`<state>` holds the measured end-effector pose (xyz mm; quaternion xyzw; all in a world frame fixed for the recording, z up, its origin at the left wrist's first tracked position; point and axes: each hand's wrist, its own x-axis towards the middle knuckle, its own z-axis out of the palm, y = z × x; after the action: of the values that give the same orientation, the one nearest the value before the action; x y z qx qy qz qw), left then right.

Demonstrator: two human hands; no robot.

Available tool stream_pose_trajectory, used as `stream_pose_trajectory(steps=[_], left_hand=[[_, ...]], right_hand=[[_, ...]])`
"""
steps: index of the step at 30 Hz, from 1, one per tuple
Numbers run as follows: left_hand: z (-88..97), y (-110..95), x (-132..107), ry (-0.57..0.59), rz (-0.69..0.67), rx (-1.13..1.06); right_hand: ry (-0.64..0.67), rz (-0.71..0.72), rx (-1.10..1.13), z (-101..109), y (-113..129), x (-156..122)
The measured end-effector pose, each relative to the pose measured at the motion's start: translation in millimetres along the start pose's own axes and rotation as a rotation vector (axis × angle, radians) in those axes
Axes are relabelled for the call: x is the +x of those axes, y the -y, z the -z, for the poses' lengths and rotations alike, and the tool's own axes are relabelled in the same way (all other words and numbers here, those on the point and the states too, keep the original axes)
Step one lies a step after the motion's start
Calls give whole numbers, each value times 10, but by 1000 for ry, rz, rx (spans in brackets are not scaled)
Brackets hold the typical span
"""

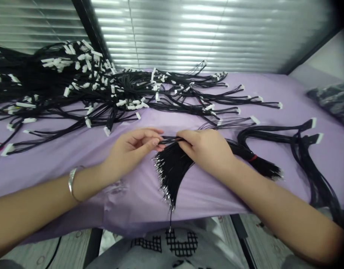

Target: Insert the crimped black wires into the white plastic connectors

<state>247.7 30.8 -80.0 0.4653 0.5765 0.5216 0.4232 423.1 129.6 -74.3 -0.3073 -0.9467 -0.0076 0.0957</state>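
My left hand pinches the ends of a few thin black wires between thumb and fingers. A short way to the right, my right hand is closed around the same wires. Below and between the hands fans out a bundle of black wires with bare metal terminals along its lower left edge. Behind my right wrist, another part of black wires is tied with a red band and also ends in metal terminals. My right fingertips are partly hidden behind the hand.
A large heap of black cables with white connectors covers the back left of the purple-covered table. At the right lie cables with white plugs and a dark plastic-wrapped bundle. Window blinds stand behind.
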Motion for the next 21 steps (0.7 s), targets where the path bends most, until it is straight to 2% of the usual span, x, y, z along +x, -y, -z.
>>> stream_pose_trajectory(steps=[5,7,9,11,13,15,18,21], left_hand=[[53,131,132,-8,281,-313],[82,166,174,31,322,-399],[97,172,193,46,306,-463],[99,156,195,28,296,-497],[93,134,191,6,308,-498],[86,118,188,-12,324,-480],[77,114,183,-19,333,-457],[65,120,167,-29,326,-450]], right_hand=[[-79,-48,38,-55,8,13],[-91,-42,77,-60,1,13],[-96,19,173,-31,-13,-1],[-85,181,330,33,-36,-24],[-22,387,455,110,-65,-44],[107,528,465,166,-96,-50],[283,580,401,175,-113,-37],[270,568,411,115,-82,-18]])
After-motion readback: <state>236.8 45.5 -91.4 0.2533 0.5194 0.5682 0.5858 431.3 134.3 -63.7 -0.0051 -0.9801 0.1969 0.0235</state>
